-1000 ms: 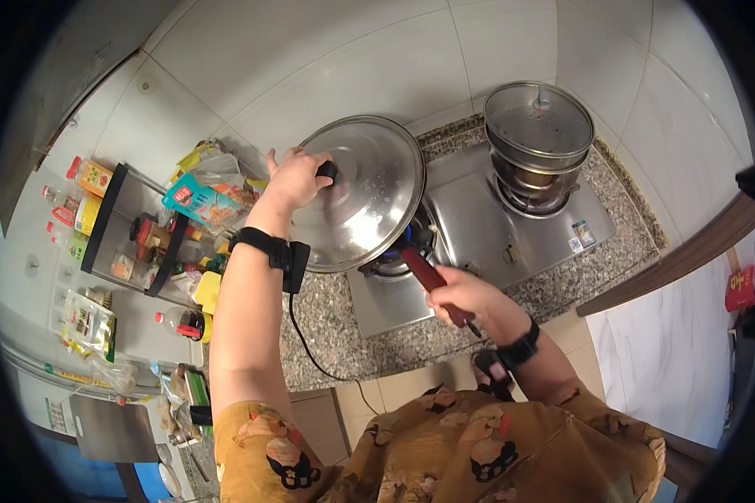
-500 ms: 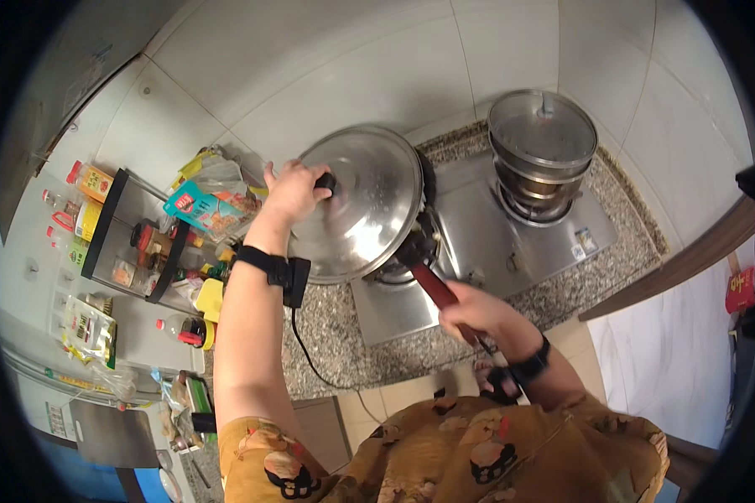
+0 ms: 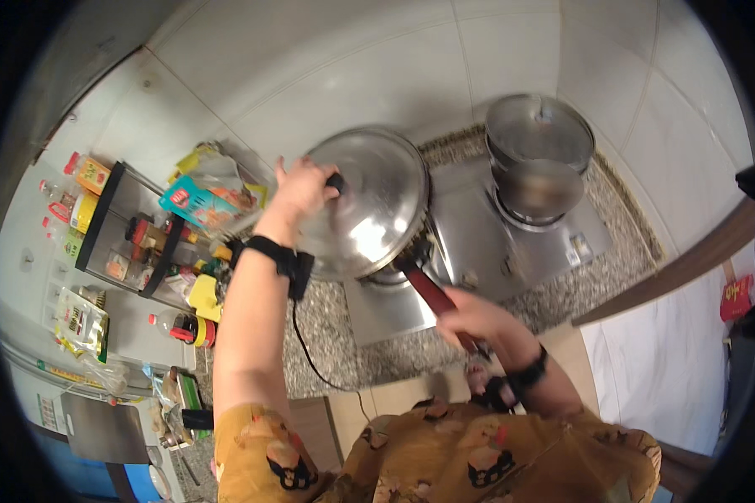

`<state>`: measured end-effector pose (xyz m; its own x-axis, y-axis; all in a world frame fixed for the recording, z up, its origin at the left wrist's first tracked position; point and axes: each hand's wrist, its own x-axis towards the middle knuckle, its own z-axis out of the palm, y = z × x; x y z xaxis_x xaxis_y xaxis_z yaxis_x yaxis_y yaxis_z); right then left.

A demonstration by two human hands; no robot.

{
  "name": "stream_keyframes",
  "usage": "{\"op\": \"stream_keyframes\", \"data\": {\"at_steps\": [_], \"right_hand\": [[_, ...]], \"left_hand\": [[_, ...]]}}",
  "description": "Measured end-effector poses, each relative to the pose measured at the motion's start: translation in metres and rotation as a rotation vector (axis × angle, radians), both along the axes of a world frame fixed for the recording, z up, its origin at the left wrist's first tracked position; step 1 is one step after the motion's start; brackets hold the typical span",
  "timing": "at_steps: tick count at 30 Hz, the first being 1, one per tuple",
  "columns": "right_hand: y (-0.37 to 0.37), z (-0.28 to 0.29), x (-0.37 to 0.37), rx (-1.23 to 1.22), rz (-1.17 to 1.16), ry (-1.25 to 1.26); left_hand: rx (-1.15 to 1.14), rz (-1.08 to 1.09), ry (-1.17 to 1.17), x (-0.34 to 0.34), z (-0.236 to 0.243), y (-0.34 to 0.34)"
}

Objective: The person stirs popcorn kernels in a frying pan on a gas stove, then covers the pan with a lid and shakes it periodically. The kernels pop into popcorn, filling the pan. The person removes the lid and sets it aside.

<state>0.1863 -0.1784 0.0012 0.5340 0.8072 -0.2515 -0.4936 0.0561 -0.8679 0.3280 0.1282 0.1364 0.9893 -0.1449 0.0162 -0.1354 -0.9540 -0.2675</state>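
Note:
A large domed steel lid with a glossy top lies over a dark pan on the left burner. Its black knob is in the fingers of my left hand. My right hand is closed around the pan's dark red handle, which points toward me. The lid hides the pan's contents and almost all of its rim.
A pot with a see-through lid stands on the right burner of the steel hob. Left of the pan are a blue food packet, a black-framed rack with bottles and jars, and a bottle with a red cap. A cable crosses the granite counter.
My left hand has moved the lid slightly right, and it now covers the pan's dark right edge. The right hand keeps its hold on the handle.

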Motion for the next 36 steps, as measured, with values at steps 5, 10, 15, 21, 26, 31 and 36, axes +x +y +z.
{"op": "stream_keyframes", "data": {"at_steps": [5,10,15,21,26,31,36], "right_hand": [[-0.006,0.009,-0.012,0.073,-0.053,0.008],[0.009,0.014,0.003,0.075,-0.085,0.058],[0.011,0.013,0.018,0.069,-0.08,0.084],[0.006,0.005,0.006,0.006,-0.122,0.152],[-0.014,-0.006,-0.013,-0.016,-0.119,-0.077],[-0.014,-0.007,-0.008,0.039,-0.119,0.04],[-0.008,0.005,0.009,0.01,-0.098,0.055]], "left_hand": [[0.004,-0.029,-0.008,-0.006,-0.001,0.005],[-0.016,-0.044,0.003,-0.011,0.014,-0.006],[-0.033,-0.005,-0.007,-0.004,0.021,0.007],[-0.005,0.035,0.052,-0.01,0.016,0.007],[-0.027,0.004,0.018,-0.013,-0.001,0.017],[-0.046,-0.017,-0.009,-0.007,0.0,0.016],[-0.013,0.027,0.02,-0.001,0.013,0.003]]}}
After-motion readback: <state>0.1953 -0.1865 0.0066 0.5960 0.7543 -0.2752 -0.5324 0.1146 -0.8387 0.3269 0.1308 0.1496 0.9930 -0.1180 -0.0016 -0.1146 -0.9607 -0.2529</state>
